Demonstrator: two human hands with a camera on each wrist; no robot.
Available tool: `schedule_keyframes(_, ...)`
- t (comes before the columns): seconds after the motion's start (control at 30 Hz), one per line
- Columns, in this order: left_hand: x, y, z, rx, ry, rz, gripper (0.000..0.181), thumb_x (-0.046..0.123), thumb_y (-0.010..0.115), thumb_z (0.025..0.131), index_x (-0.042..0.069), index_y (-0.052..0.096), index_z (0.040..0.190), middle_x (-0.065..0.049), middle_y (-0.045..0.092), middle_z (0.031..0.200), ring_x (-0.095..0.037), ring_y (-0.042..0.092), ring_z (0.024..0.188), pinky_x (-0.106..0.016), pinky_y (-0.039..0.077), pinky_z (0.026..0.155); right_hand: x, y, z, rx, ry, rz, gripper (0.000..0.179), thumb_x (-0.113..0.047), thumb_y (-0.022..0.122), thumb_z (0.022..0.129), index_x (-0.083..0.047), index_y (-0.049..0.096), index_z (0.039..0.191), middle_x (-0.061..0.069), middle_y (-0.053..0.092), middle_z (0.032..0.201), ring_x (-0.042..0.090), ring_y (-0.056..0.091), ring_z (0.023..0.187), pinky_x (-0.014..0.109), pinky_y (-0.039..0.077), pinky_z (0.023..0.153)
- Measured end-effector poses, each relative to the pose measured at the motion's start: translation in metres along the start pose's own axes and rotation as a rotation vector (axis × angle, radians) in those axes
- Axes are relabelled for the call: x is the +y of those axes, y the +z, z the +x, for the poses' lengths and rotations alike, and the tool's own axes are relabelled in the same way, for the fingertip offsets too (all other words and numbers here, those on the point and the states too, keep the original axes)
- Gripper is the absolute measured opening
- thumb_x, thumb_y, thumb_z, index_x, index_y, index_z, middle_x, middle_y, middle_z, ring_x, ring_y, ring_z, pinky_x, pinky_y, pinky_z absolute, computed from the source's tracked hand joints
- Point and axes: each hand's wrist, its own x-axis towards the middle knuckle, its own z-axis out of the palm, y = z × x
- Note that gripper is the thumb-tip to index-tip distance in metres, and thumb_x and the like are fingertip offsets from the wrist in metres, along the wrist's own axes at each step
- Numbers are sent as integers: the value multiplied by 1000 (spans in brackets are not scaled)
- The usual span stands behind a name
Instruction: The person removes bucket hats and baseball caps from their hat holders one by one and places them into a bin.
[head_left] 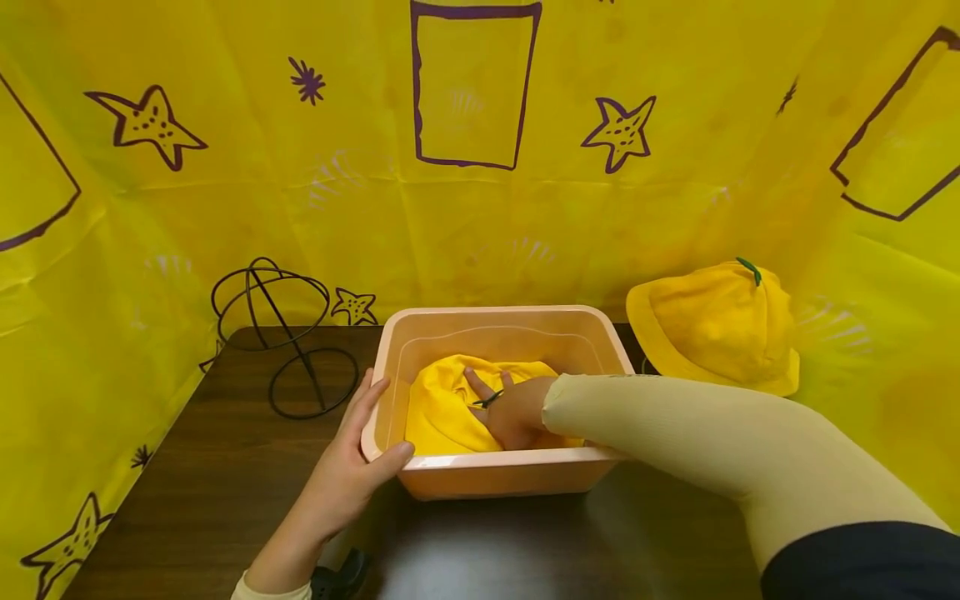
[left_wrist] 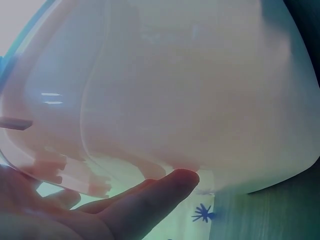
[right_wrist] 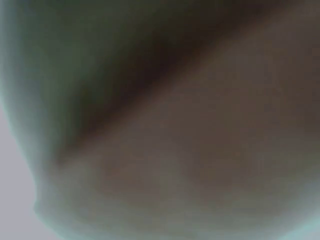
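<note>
A peach-pink plastic basin (head_left: 495, 477) stands on the dark wooden table. My left hand (head_left: 352, 458) grips its left front corner, thumb over the front rim and fingers along the left side; the left wrist view shows these fingers (left_wrist: 155, 200) close against the basin's smooth wall. Inside lies crumpled yellow cloth (head_left: 442, 417). My right hand (head_left: 521, 412) reaches over the front rim and rests on this cloth with fingers spread. A small dark strip (head_left: 489, 400) shows between those fingers. The right wrist view is a close, dark blur.
A yellow cloth hat (head_left: 720, 325) with a green stem stands behind the basin at the right. On the left is a black wire stand (head_left: 300, 350) with rings. Yellow sheeting (head_left: 480, 225) with drawn stars and frames encloses the table (head_left: 217, 467) at back and sides.
</note>
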Motion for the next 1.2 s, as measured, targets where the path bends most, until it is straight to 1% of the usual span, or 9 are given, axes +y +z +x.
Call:
schedule_keyframes(0.17,1,0,-1,5,0,27,80,20,73,92,14,27,158,-1,-2,166,-41,20,143,-21,36,98,6,-3,-9,42,-68,46,95,-42,73,90,-38,9,160,-7,-31,159,49,7,144,62,23,110)
schedule_keyframes(0.27,0,-1,-1,9,3,44,80,20,73,92,14,27,158,-1,-2,165,-40,19,144,-19,34,98,13,-9,-19,74,-144,72,92,-38,74,89,-42,13,159,-7,-18,163,48,12,144,58,24,112)
schedule_keyframes(0.37,-2,-2,0,8,4,45,80,20,72,92,15,27,158,1,-2,165,-40,18,144,-20,34,99,22,-16,-33,99,-198,97,91,-31,75,88,-51,17,155,-7,-6,165,44,13,145,55,25,112)
schedule_keyframes(0.5,-2,-2,1,-8,5,31,80,20,72,93,16,26,158,1,-3,165,-40,18,144,-24,35,100,31,-21,-53,106,-241,98,87,-34,75,87,-57,21,152,-5,5,166,33,8,149,54,20,114)
schedule_keyframes(0.67,-3,-1,2,-11,11,0,79,16,72,93,15,27,158,1,-3,165,-40,16,144,-22,36,98,36,-23,-71,108,-287,71,76,-43,71,90,-48,30,154,2,11,165,26,9,149,50,21,115)
schedule_keyframes(0.77,-3,-2,2,-10,14,0,79,17,72,93,15,27,158,0,-3,165,-40,15,144,-22,36,98,38,-25,-84,114,-281,76,72,-46,70,90,-48,34,153,4,10,165,30,11,149,52,20,115)
schedule_keyframes(0.87,-4,-1,2,-17,12,4,80,19,72,93,15,26,158,0,-3,165,-40,15,145,-29,36,101,41,-27,-98,131,-271,101,69,-45,70,91,-49,37,151,5,12,165,34,13,148,54,19,114)
schedule_keyframes(1.0,-4,-1,1,-17,13,2,79,19,72,93,15,26,158,0,-3,165,-40,16,144,-36,34,102,50,-27,-120,187,-273,161,71,-46,71,90,-41,38,153,8,14,165,32,14,148,53,20,114)
schedule_keyframes(1.2,-3,-1,0,-7,22,-3,79,17,71,93,14,26,158,-1,-3,165,-41,18,144,-25,36,100,73,-15,-152,329,-311,275,79,-56,66,90,-26,35,156,8,9,165,32,12,148,56,24,111)
